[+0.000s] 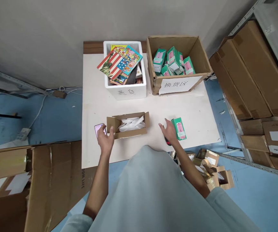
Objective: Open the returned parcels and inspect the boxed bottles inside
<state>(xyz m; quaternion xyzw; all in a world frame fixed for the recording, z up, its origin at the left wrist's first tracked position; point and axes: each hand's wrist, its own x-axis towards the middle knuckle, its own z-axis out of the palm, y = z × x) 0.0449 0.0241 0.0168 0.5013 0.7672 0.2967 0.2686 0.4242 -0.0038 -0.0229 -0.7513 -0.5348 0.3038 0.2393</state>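
Note:
My left hand (pixel 105 139) is open, thumb apart from the fingers, between a phone and a small open carton. Its fingertips overlap the right edge of the phone (pixel 97 128), which lies with its screen lit; I cannot tell whether they press on it. White paper (pixel 132 124) fills the carton (pixel 130 133), and the thumb is by the carton's left end. My right hand (pixel 170 131) is open over the table, fingers spread, close against the left side of a green and pink box (pixel 179 129). Partly hidden beneath that hand is a small black and red object (pixel 168 142).
Behind stand a white foam box (pixel 131 93) of books (pixel 119 62) and a large cardboard box (pixel 155 86) with several green and pink boxes (pixel 173 59). Shelving with cartons (pixel 247 77) is at right. Opened cartons (pixel 213 170) lie on the floor; a big carton (pixel 56 174) stands left.

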